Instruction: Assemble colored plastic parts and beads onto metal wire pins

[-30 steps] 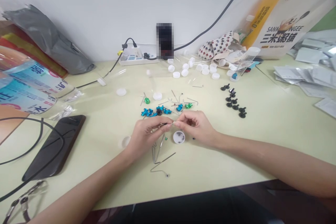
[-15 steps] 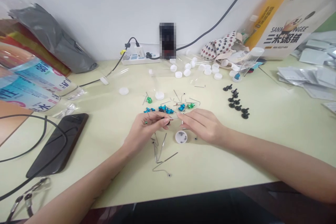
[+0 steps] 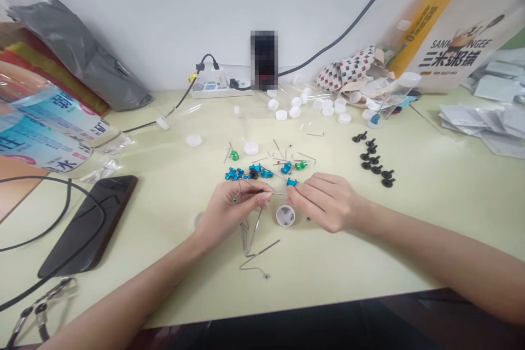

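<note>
Right hand (image 3: 328, 202) has edged off the left hand (image 3: 223, 205), which pinches a rod (image 3: 279, 193) — likely a fitting step, calling for steady aim (right's grip, beside a blue part (image 3: 291, 181), unclear).

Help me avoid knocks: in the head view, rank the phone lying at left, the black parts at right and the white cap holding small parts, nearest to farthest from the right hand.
1. White cap: just left of the right hand.
2. Black parts: to its right, farther back.
3. Phone: far left, beyond the left hand.
</note>
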A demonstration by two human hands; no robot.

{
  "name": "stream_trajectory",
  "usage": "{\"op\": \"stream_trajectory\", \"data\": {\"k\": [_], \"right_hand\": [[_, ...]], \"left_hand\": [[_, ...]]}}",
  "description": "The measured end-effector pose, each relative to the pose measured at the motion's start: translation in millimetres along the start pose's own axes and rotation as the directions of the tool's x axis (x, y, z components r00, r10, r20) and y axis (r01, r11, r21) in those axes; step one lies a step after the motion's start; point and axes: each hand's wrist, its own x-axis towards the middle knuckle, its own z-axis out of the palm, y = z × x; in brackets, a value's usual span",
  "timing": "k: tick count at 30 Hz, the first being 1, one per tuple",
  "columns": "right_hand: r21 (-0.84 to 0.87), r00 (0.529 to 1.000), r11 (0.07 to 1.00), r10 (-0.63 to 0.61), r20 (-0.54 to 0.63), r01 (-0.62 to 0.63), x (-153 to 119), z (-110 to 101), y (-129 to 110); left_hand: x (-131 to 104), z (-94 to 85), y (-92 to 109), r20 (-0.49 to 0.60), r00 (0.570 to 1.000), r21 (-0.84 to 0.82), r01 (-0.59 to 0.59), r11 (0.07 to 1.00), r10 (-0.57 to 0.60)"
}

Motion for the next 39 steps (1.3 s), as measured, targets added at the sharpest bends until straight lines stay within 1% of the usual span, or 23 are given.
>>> {"op": "stream_trajectory", "data": {"k": [5,9,14,17,20,22,23,25,26,27,29,31,32,33,35,37,39], "right_hand": [[0.045,1.000,0.999,0.017,-0.024,-0.016,-0.2,0.7,-5.0],[0.077,0.998,0.995,0.063,-0.029,-0.061,1.3,0.6,-6.6],[0.172,0.982,0.967,0.190,0.016,-0.190,-0.2,4.2,-11.1],[0.275,0.946,0.906,0.319,0.052,-0.321,-0.3,5.7,-16.1],[0.409,0.876,0.779,0.461,0.141,-0.475,2.2,3.9,-21.3],[0.471,0.834,0.694,0.509,0.213,-0.544,3.8,2.3,-23.6],[0.488,0.821,0.667,0.519,0.237,-0.563,4.3,1.8,-24.1],[0.491,0.817,0.658,0.515,0.259,-0.570,4.3,1.9,-23.4],[0.473,0.825,0.679,0.505,0.253,-0.561,4.1,2.3,-22.2],[0.435,0.839,0.720,0.491,0.233,-0.542,4.1,2.5,-20.3],[0.297,0.888,0.837,0.423,0.181,-0.460,5.1,1.7,-15.0],[0.114,0.947,0.944,0.296,0.126,-0.310,7.8,-1.7,-9.2],[0.035,0.971,0.975,0.217,0.099,-0.221,9.4,-4.2,-6.6],[-0.030,0.988,0.990,0.138,0.066,-0.136,10.9,-6.8,-4.7],[-0.103,0.999,0.995,0.011,0.036,-0.007,12.8,-11.3,-2.7],[-0.118,0.998,0.991,-0.053,0.043,0.058,12.8,-13.6,-2.8],[-0.105,0.995,0.990,-0.084,0.060,0.090,11.3,-13.8,-3.8]], "left_hand": [[1.9,-1.9,-5.1,-0.004,1.000,0.127,-0.026,0.992,0.026],[2.4,-1.6,-7.4,-0.003,0.998,0.183,-0.063,0.981,0.065],[1.2,-0.9,-5.9,-0.004,0.993,0.234,-0.115,0.965,0.119],[0.2,-0.8,-3.9,-0.003,0.988,0.236,-0.148,0.961,0.153],[-1.0,-0.7,-2.3,0.012,0.987,0.243,-0.157,0.957,0.159],[-1.6,-0.5,-1.8,0.021,0.987,0.253,-0.159,0.954,0.159],[-1.9,-0.2,-1.8,0.021,0.987,0.257,-0.159,0.953,0.159],[-2.3,0.3,-2.3,0.011,0.987,0.252,-0.161,0.954,0.163],[-2.5,0.5,-2.7,0.004,0.986,0.244,-0.160,0.956,0.164],[-2.7,0.7,-2.9,-0.002,0.987,0.232,-0.157,0.960,0.162],[-2.8,0.6,-2.8,-0.014,0.988,0.196,-0.148,0.969,0.154],[-2.4,-0.1,-1.7,-0.023,0.989,0.159,-0.139,0.977,0.145],[-2.1,-0.5,-0.8,-0.025,0.990,0.142,-0.135,0.981,0.140],[-1.7,-0.9,0.1,-0.024,0.991,0.125,-0.129,0.984,0.133],[-1.1,-1.3,1.7,-0.019,0.993,0.096,-0.110,0.989,0.113],[-1.0,-0.8,2.2,-0.008,0.996,0.066,-0.086,0.994,0.087],[-1.2,0.8,1.4,0.003,0.997,0.035,-0.071,0.997,0.071]]}}
